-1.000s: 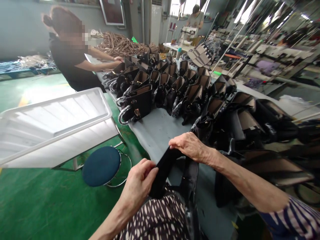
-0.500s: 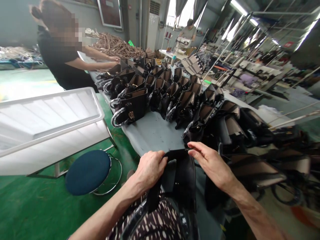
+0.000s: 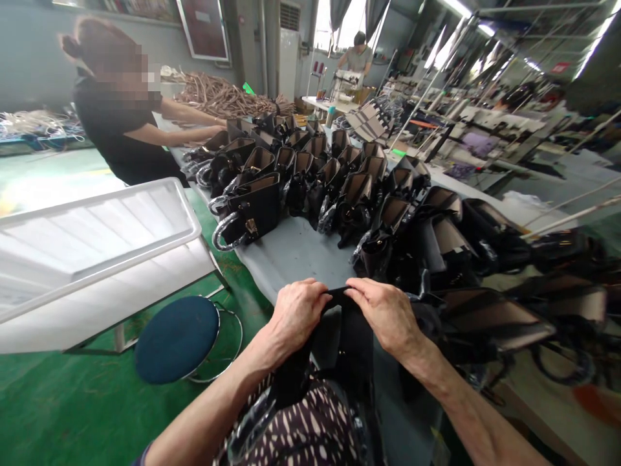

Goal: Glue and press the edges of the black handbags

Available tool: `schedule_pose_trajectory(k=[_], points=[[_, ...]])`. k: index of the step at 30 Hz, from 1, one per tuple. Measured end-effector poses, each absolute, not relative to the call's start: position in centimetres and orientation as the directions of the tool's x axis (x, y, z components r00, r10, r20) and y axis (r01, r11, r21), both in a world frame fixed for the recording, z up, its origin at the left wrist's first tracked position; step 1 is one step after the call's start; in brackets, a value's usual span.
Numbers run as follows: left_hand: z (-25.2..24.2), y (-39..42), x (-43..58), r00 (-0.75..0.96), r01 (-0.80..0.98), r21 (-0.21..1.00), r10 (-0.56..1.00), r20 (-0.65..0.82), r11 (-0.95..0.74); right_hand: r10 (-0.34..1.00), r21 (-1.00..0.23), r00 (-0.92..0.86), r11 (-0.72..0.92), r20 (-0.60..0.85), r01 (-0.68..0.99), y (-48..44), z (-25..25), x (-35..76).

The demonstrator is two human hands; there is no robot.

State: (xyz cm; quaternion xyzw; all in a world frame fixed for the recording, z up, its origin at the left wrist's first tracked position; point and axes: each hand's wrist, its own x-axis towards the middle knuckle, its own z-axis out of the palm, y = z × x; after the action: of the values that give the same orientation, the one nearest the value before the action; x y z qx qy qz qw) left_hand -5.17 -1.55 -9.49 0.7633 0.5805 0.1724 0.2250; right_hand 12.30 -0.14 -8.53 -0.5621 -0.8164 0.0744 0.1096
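A black handbag [image 3: 356, 349] stands close against my body, its upper edge pinched between my two hands. My left hand [image 3: 301, 312] has its thumb and fingers closed on the left part of that edge. On the right part, my right hand [image 3: 383, 314] grips the same edge, a short gap from the left. One plastic-wrapped handle [image 3: 252, 424] hangs at the bag's lower left, over my patterned clothing. The bag's lower part is dark and hard to make out.
Rows of black handbags [image 3: 356, 188] with tan linings cover the grey table [image 3: 301, 259]. At left are a white tray [image 3: 97, 259] and a blue round stool [image 3: 177, 340]. A co-worker [image 3: 116, 116] reaches onto the table's far left; another person [image 3: 358, 55] is at the back.
My right hand has moved left and closed on the bag's edge; before, its fingers were apart at the corner. My left hand keeps its grip. The view has shifted slightly.
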Motion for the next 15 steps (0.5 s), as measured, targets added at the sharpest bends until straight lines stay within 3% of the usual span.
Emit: schedule_pose_trajectory(k=[5, 8, 12, 15], points=[[-9.8, -1.1, -4.4, 0.188, 0.764, 0.626, 0.982, 0.01, -0.153, 0.918, -0.189, -0.392, 0.396, 0.06, 0.899, 0.5, -8.5, 12.5], [-9.6, -1.3, -4.2, 0.156, 0.754, 0.644, 0.987, 0.022, -0.133, 0.895, -0.218, -0.439, 0.445, 0.078, 0.869, 1.1, -8.6, 12.5], [-9.2, -2.0, -4.4, 0.053, 0.763, 0.644, 0.998, 0.03, -0.06, 0.854, -0.456, -0.516, 0.484, 0.063, 0.747, 2.6, -8.5, 12.1], [-9.1, -2.4, -4.8, -0.022, 0.742, 0.67, 1.0, 0.015, 0.007, 0.892, -0.606, -0.451, 0.351, -0.014, 0.714, 3.7, -8.5, 12.0]])
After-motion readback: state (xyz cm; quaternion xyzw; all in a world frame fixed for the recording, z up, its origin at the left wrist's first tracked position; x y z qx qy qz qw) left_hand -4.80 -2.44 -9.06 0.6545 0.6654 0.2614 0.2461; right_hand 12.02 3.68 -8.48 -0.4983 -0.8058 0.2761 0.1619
